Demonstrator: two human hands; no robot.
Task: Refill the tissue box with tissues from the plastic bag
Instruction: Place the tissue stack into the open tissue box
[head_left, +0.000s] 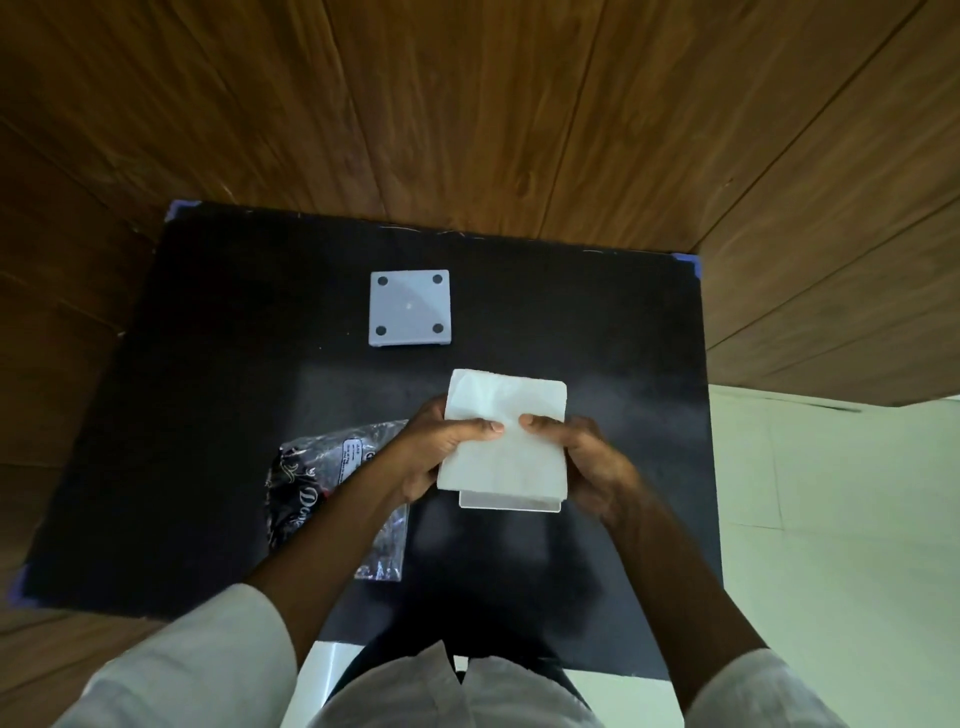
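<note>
I hold a white stack of tissues (506, 415) between both hands above the middle of the black table. My left hand (434, 447) grips its left edge, thumb on top. My right hand (582, 457) grips its right edge, thumb on top too. Directly under the stack, the near rim of the white tissue box (511, 503) peeks out. The crumpled plastic bag (311, 488), clear with dark print, lies on the table left of the box, partly hidden by my left forearm.
A square white box bottom panel (409, 307) with four dark round feet lies farther back on the black table (208, 415). Wooden walls stand behind and to both sides. Pale floor tiles show at the right.
</note>
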